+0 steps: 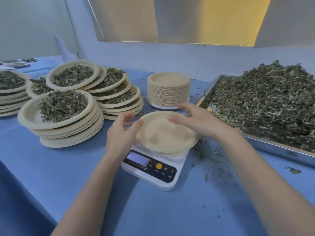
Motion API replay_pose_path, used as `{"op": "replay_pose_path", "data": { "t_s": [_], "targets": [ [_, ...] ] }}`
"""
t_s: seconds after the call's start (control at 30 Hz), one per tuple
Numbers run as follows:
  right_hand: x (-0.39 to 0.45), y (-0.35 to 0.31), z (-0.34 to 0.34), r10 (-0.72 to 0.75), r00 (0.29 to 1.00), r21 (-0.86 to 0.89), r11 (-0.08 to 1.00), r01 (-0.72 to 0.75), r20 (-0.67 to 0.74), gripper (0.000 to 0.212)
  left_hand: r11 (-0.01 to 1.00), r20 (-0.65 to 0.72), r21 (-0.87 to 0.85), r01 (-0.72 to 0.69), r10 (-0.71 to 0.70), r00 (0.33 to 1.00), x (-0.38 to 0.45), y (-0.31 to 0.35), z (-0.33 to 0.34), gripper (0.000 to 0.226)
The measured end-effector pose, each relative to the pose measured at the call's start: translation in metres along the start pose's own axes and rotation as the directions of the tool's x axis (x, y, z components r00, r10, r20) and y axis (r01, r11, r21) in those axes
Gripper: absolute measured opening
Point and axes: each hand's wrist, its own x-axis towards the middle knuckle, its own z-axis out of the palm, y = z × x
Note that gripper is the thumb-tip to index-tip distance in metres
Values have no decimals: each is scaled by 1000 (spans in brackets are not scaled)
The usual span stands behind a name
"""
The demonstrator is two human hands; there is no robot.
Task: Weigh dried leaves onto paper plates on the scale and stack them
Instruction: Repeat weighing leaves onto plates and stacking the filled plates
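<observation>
Plate (166,133), empty, sits on the scale (151,169); my hands, left (119,132) and right (196,120), hover released; next, leaves (265,103) from beside the scale.

The scale (153,166) display is too blurred to read. The metal tray (265,147) of leaves runs off the right edge; the leftmost plate stack (10,92) is cut by the left edge.

Even soft light, wide-angle edge distortion

Blue-clothed table (51,167) against pale wall (170,58), yellow-lit panel (221,17) above.
</observation>
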Motion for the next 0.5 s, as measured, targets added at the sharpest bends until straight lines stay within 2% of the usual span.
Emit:
{"op": "replay_pose_path", "data": {
  "t_s": [0.07, 0.1, 0.17, 0.33, 0.5],
  "targets": [
    [-9, -6, -8, -5, 976, -148, 988, 38, 218, 115, 1000, 16, 14, -3, 2, 1000, -2, -2, 0, 27],
    [-12, -9, -11, 6, 953, -242, 968, 71, 303, 127, 1000, 13, 20, -5, 5, 1000, -2, -3, -1, 27],
    [-16, -13, -10, 28, 918, -407, 901, 148, 396, 138, 1000, -7, 13, 0, 0, 1000, -2, -4, -4, 27],
    [-14, -18, 12, 22, 923, -636, 731, 248, 384, 143, 999, -23, -21, 24, -25, 999, -3, -5, -8, 33],
    [-18, -27, 19, 71, 934, -680, 704, 203, 351, 141, 999, -21, -26, 46, -47, 999, -3, -2, -8, 48]
  ]
}}
